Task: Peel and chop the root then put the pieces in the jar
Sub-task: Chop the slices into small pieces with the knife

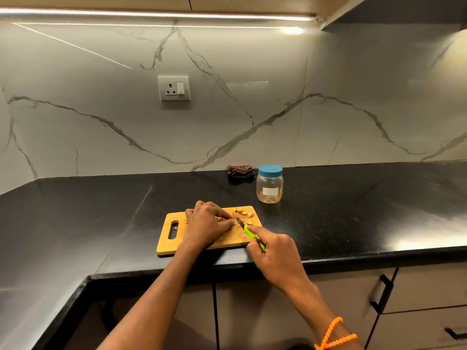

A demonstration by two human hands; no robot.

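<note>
The left hand [206, 224] pins the root [222, 219] with curled fingers on the board [237, 236] while the right hand [274, 251] grips the knife [249, 231]

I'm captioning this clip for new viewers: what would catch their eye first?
Two hands working on the wooden cutting board near the counter edge: the left hand pins root pieces, the right hand holds a green-handled knife. Behind stands a blue-lidded jar, lid on.

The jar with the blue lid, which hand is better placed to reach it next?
Probably the right hand: the jar stands on its side, beyond the board. But it holds the knife.
</note>
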